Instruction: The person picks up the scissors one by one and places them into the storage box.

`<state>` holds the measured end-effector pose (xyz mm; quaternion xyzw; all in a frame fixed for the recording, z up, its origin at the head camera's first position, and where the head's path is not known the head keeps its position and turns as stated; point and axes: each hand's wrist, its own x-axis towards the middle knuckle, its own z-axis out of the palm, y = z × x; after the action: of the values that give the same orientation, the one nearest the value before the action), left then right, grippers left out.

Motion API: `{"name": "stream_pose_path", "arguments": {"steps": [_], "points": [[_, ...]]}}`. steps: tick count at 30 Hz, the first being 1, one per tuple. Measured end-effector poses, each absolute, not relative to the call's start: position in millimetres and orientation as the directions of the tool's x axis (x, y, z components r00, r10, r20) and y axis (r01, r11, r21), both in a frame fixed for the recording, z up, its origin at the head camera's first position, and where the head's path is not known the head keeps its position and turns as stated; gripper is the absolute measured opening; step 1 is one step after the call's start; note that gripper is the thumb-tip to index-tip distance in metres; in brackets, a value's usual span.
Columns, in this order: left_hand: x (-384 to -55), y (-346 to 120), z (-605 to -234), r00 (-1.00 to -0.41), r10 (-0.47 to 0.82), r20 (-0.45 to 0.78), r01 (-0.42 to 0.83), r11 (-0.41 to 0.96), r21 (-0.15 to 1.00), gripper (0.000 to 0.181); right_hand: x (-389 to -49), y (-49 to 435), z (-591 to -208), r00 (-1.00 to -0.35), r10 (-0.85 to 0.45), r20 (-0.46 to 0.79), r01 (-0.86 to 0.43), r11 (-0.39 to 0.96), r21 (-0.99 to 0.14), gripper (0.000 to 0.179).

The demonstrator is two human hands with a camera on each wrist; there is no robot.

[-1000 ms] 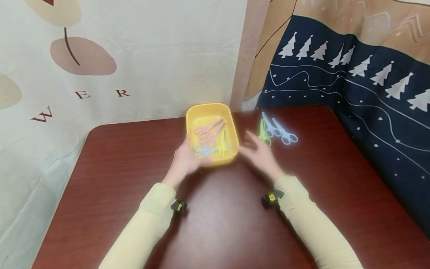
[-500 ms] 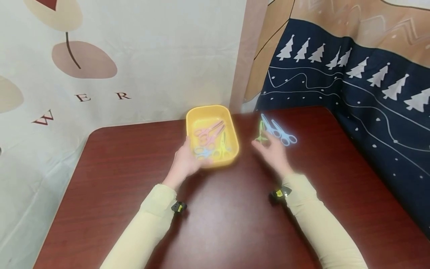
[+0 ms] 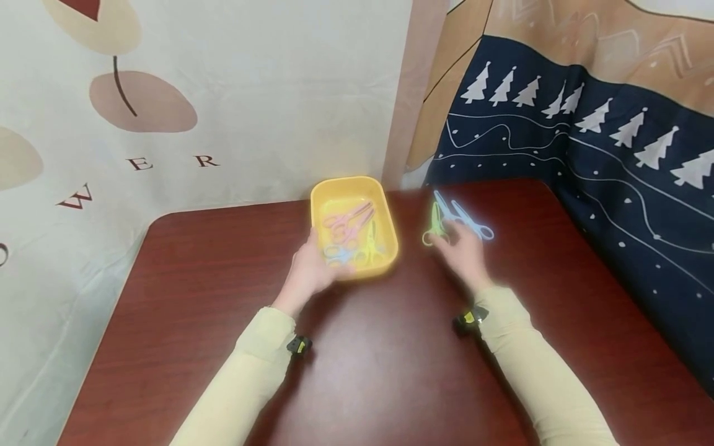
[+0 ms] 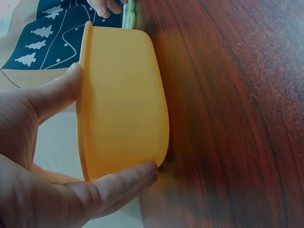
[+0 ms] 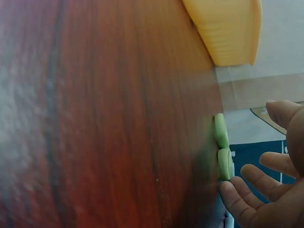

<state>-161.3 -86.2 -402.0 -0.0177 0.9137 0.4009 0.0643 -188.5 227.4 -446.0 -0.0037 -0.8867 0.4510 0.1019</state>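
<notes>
The table (image 3: 362, 353) has a dark reddish-brown top with streaky wood grain, a soft sheen in the middle and rounded back corners. Near its back edge stands the yellow tub (image 3: 344, 189), plastic by its look, oblong, with smooth walls, rounded corners and a narrow turned-out rim. Two pairs of pink scissors (image 3: 349, 215) lie slantwise inside, with blue scissors (image 3: 341, 256) and yellow-green scissors (image 3: 372, 238) at the near end.

To the right of the tub, well apart from it, green scissors (image 3: 436, 217) lie on the table beside two pairs of pale blue scissors (image 3: 465, 215). The green handle shows thick, rounded loops from the side.

The left hand (image 3: 312, 260) holds the tub by its near left corner, the thumb at the rim and the fingers, nearly straight, against the outer wall. The right hand (image 3: 465, 251) is over the handle end of the loose scissors, its fingers loosely bent and spread, the thumb well apart from them. One fingertip is right by the green handle; whether it touches I cannot tell. Behind hangs smooth navy cloth (image 3: 519, 142) with white trees
</notes>
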Motion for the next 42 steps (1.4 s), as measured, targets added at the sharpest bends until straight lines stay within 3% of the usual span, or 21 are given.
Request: {"name": "stream_pose_path", "arguments": {"steps": [6, 15, 25, 32, 42], "points": [[-159.5, -84.2, -401.1, -0.99, 0.027, -0.136, -0.082, 0.678, 0.73, 0.109, -190.5, 228.6, -446.7, -0.981, 0.1, 0.165, -0.074, 0.597, -0.799, 0.053], [-159.3, -81.4, -401.5, -0.99, 0.027, -0.135, -0.077, 0.7, 0.71, 0.111, -195.1, 227.2, -448.7, -0.989, 0.095, 0.117, -0.026, 0.654, -0.756, 0.061], [-158.1, -83.0, -402.5, -0.993, 0.029, -0.117, -0.064, 0.696, 0.715, 0.105, -201.9, 220.8, -449.4, -0.979, 0.06, 0.193, -0.082, 0.754, -0.651, 0.03], [-157.1, -84.0, -401.9, -0.993, 0.028, -0.117, -0.065, 0.692, 0.719, 0.102, -204.5, 220.2, -451.3, -0.98, 0.05, 0.191, -0.076, 0.798, -0.598, 0.033], [-159.6, -83.7, -399.3, -0.993, 0.036, -0.115, -0.058, 0.69, 0.722, 0.106, -205.2, 221.6, -449.6, -0.99, 0.043, 0.137, -0.05, 0.788, -0.614, 0.047]]}}
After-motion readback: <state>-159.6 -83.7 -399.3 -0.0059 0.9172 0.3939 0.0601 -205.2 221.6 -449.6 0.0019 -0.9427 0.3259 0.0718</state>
